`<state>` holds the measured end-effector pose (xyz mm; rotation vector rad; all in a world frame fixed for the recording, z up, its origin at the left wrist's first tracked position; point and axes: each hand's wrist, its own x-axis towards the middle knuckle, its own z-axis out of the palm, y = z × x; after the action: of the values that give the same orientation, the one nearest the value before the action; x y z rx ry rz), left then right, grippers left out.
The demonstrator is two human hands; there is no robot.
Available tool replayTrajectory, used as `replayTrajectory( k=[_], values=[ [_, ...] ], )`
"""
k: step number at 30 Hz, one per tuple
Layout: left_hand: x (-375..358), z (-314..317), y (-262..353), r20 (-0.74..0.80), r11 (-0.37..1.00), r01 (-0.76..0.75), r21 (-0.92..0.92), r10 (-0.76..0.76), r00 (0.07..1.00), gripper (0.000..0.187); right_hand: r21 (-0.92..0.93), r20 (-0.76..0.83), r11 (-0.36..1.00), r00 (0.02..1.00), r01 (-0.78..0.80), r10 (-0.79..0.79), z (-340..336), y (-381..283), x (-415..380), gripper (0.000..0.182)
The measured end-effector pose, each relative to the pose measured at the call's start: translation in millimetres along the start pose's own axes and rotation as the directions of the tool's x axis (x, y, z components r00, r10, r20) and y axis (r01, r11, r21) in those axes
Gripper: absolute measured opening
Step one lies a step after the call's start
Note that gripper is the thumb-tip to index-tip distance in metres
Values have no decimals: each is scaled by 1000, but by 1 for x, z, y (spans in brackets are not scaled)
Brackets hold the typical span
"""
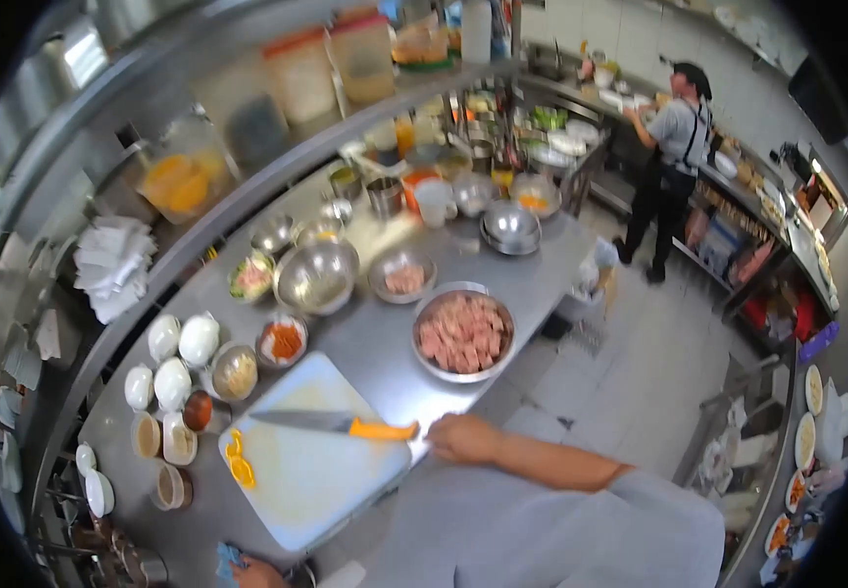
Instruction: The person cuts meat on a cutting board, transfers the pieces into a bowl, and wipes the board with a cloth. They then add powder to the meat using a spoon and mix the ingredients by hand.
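Note:
My right hand (463,438) is closed at the table's front edge, just beyond the orange handle of a chef's knife (360,427). What its curled fingers hold, if anything, is hidden. The knife lies across a white cutting board (311,490), its blade pointing left. Orange slices (239,461) rest on the board's left side. At the bottom edge of the view, my left hand (259,574) is partly cut off, with its fingers around a blue cloth (231,560). A metal bowl of cut pink meat (463,335) stands beyond my right hand.
Bowls of seasonings, including an orange-red one (282,340), and several white lidded dishes (171,383) line the board's far left side. An empty metal bowl (317,276) stands behind. A shelf (297,147) overhangs the back. A co-worker (681,147) stands at a far counter.

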<state>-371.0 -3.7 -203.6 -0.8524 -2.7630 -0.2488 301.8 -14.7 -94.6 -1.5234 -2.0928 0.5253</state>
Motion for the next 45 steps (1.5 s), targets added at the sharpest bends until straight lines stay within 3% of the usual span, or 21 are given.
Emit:
replayTrajectory(
  k=[4, 10, 12, 13, 14, 15, 16, 18, 20, 22, 23, 24, 25, 27, 30, 32, 37, 39, 40, 42, 45],
  values=[
    [-40, -52, 28, 13, 999, 4, 32, -4, 1000, 56, 9, 40, 998, 997, -70, 69, -38, 14, -15, 23],
    [-47, -31, 16, -28, 995, -76, 68, 78, 997, 59, -4, -34, 965, 965, -261, 261, -44, 52, -47, 27],
    [-34, -18, 8, 40, 994, -103, -42, 105, 994, 58, 93, -133, 865, 855, -492, 501, -61, 52, -48, 29],
    [-30, -14, 6, 103, 980, -126, -156, 143, 984, 58, 92, -129, 868, 858, -489, 497, -64, 58, -48, 29],
    [-29, -17, 8, 103, 981, -120, -155, 137, 985, 58, 175, -260, 841, 800, -513, 542, -66, 66, -46, 33],
    [-26, -23, 12, 350, 839, 117, -531, 92, 932, 56, 261, -380, 812, 718, -521, 583, -71, 71, -43, 38],
    [-22, -28, 15, 564, 538, 408, -737, 158, 810, 54, 260, -380, 815, 721, -518, 580, -76, 76, -39, 38],
    [-37, -62, 40, 577, 434, 474, -767, 141, 804, 51, 385, -399, 665, 534, -640, 745, -90, 82, -27, 56],
    [-73, -119, 84, 603, 323, 539, -778, 143, 785, 48, 480, -364, 591, 466, -648, 807, -59, 129, -22, 60],
    [-109, -168, 126, 466, 382, 329, -864, 357, 809, 41, 559, -337, 515, 389, -650, 857, -65, 140, -19, 65],
    [-115, -169, 137, 474, 374, 338, -864, 373, 798, 41, 775, -49, 246, 333, -582, 942, -82, 119, -6, 57],
    [-118, -169, 146, 417, 386, 231, -893, 521, 745, 39, 876, 252, -75, 319, -477, 914, -94, 107, 1, 50],
    [-120, -171, 156, 354, 376, 118, -919, 654, 668, 37, 880, 236, -67, 312, -470, 920, -85, 125, -2, 50],
    [-147, -208, 196, 378, 356, 167, -919, 683, 625, 36, 892, 408, -168, 588, -419, 699, -56, 171, -8, 58],
    [-175, -235, 246, 403, 336, 224, -915, 739, 540, 38, 903, 391, -188, 558, -387, 732, -61, 155, -4, 54],
    [-190, -240, 277, 293, 223, 199, -954, 831, 473, 41, 906, 370, -191, 488, -377, 791, -66, 141, -1, 53],
    [-227, -228, 364, 116, 47, 180, -983, 912, 393, 52, 961, 268, -195, 490, -195, 829, -35, 121, -19, 47],
    [-254, -223, 396, -68, 69, -418, -906, 950, 304, 60, 970, 244, -210, 470, -125, 848, -32, 107, -33, 48],
    [-268, -225, 402, -77, 60, -421, -905, 951, 300, 60, 972, 236, -206, 473, -116, 849, -30, 103, -42, 48],
    [-304, -236, 411, -49, 20, -473, -881, 990, 133, 65, 965, 253, -256, 434, -51, 865, -31, 104, -60, 44],
    [-366, -255, 418, 16, 36, -417, -908, 999, 51, 56, 949, 314, -296, 424, -111, 850, -53, 123, -91, 40]
  ],
)
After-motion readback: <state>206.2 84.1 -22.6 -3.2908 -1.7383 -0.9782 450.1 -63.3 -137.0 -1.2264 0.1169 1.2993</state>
